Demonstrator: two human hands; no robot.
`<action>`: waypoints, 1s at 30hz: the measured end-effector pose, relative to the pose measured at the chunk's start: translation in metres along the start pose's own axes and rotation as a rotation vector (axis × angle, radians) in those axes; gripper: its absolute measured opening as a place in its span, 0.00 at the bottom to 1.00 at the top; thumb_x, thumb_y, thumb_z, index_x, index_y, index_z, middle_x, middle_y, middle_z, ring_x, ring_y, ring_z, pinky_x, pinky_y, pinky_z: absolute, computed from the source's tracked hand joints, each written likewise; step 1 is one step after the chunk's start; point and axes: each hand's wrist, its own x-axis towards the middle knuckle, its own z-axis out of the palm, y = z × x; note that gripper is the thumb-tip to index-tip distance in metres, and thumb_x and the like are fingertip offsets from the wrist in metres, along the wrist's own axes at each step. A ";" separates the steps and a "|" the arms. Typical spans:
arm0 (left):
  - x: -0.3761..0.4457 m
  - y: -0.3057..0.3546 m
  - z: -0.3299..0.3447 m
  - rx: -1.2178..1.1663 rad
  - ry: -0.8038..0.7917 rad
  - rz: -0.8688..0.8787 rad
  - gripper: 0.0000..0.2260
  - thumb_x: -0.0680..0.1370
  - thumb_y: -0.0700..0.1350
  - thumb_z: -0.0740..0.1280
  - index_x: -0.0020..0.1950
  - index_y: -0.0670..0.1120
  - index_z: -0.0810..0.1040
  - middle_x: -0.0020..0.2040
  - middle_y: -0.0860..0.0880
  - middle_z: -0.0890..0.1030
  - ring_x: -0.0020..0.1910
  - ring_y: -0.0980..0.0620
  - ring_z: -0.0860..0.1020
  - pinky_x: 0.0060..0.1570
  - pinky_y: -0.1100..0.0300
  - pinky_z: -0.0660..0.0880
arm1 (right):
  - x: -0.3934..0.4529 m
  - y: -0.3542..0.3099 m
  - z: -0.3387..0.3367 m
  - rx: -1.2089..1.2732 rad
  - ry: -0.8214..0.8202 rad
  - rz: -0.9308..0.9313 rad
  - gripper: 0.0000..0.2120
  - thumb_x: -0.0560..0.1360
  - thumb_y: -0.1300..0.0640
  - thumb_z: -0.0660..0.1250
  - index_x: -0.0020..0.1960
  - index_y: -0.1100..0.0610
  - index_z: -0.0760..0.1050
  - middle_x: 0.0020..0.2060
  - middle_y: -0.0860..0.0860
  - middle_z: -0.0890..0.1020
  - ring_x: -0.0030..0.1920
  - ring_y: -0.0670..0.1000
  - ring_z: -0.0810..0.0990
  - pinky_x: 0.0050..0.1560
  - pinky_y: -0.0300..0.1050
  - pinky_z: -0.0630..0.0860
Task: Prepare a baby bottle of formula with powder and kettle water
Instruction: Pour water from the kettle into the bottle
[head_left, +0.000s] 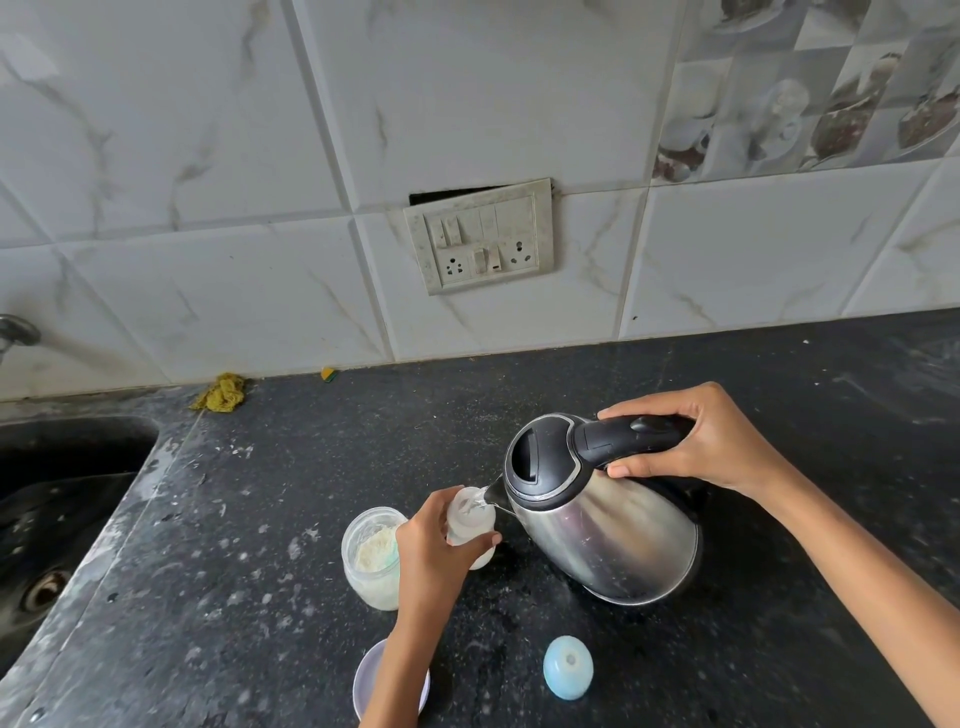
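Note:
A steel kettle (608, 535) with a black lid is tilted to the left, and my right hand (701, 441) grips its black handle. Water runs from its spout into the open mouth of a clear baby bottle (470, 522). My left hand (434, 561) is wrapped around that bottle, which stands on the black counter (260, 519). Just left of the bottle stands an open jar of white formula powder (371, 556) with a pale blue scoop inside. The bottle's blue teat cap (568, 667) lies on the counter in front of the kettle.
A round white lid (366, 680) lies near the front edge, partly under my left forearm. A dark sink (57, 519) is at the left, with a tap (15, 330) above it. A yellow scrubber (221, 393) and a sponge bit (328, 374) lie by the tiled wall. A switchboard (480, 236) is on the wall.

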 end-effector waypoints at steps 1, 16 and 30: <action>0.000 0.000 0.000 0.001 0.003 -0.002 0.25 0.60 0.43 0.83 0.54 0.52 0.79 0.47 0.56 0.84 0.48 0.56 0.82 0.51 0.53 0.80 | 0.000 0.000 0.000 0.000 -0.001 0.001 0.24 0.57 0.53 0.82 0.52 0.48 0.83 0.46 0.41 0.86 0.50 0.42 0.84 0.53 0.35 0.78; -0.002 0.003 0.001 -0.021 0.022 -0.002 0.24 0.61 0.42 0.82 0.53 0.52 0.79 0.47 0.57 0.83 0.49 0.56 0.82 0.51 0.54 0.80 | 0.002 0.000 -0.001 -0.019 -0.010 0.004 0.24 0.57 0.56 0.82 0.52 0.47 0.83 0.46 0.39 0.86 0.50 0.40 0.84 0.52 0.31 0.77; -0.005 0.016 0.004 -0.099 0.006 0.022 0.23 0.61 0.42 0.82 0.51 0.56 0.79 0.47 0.56 0.84 0.48 0.58 0.82 0.50 0.57 0.80 | -0.016 0.017 -0.006 0.031 0.096 0.001 0.24 0.56 0.55 0.83 0.52 0.50 0.84 0.47 0.42 0.86 0.51 0.43 0.84 0.53 0.33 0.77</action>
